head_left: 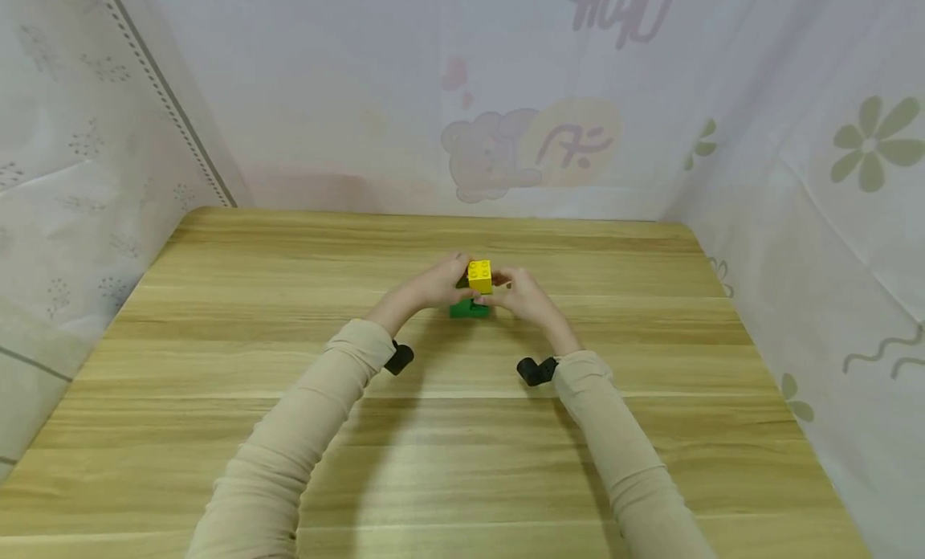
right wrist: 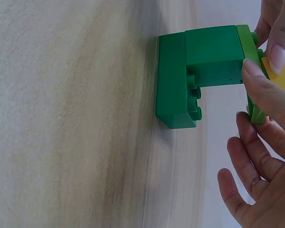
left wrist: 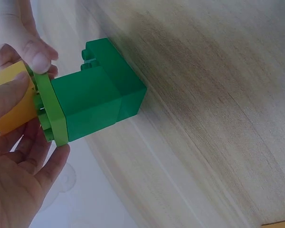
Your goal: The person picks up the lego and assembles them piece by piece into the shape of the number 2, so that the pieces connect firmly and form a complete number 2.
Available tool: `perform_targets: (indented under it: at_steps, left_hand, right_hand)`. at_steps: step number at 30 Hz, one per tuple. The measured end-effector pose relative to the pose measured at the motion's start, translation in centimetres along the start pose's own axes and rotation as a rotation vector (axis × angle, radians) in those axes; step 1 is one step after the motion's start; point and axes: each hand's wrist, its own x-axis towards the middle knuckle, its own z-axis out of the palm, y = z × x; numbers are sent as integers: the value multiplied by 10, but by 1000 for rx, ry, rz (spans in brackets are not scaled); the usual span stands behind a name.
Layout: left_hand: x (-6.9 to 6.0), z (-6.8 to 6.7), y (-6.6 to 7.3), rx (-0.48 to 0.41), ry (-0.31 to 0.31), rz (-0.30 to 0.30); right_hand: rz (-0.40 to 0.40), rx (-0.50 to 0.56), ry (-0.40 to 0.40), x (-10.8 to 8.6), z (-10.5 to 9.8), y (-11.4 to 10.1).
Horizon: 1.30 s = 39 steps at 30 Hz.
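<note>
A dark green brick (right wrist: pixel 171 85) stands on the table with a second dark green brick (left wrist: pixel 88 102) stacked at one end of it, leaving studs bare. Capping that stack is a thin light green plate (left wrist: pixel 55 111), which overhangs the lower brick. My left hand (head_left: pixel 439 283) grips a yellow block (head_left: pixel 480 279) over the plate, thumb against its side; some plate studs show beneath the block. My right hand (head_left: pixel 527 298) pinches the overhanging end of the light green plate between thumb and fingers, its other fingers spread loosely. Whether block and plate are fully joined cannot be seen.
The wooden table (head_left: pixel 462 463) extends around the stack on all sides. Printed cloth (head_left: pixel 347 101) hangs behind and beside the table. A black wrist camera (head_left: pixel 399 358) sits at the left cuff, another black camera (head_left: pixel 536 372) at the right.
</note>
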Motion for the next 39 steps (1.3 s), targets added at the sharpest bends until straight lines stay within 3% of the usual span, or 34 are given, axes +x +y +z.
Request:
perform_targets:
  at_steps: [6,13,28,39]
  left_hand:
    - [-1,0,-1,-26,1,2]
    - [-1,-1,-1,5,-5,-2]
    - [4,0,6,87,-20,9]
    - [0,1,-2,-52,7,-7]
  right_hand:
    - [-3,33,1,-1,4,3]
    - [-32,70,27,-3,8,12]
    - [-79,11,43,-4,4,14]
    - [-8,32,34,-2,5,11]
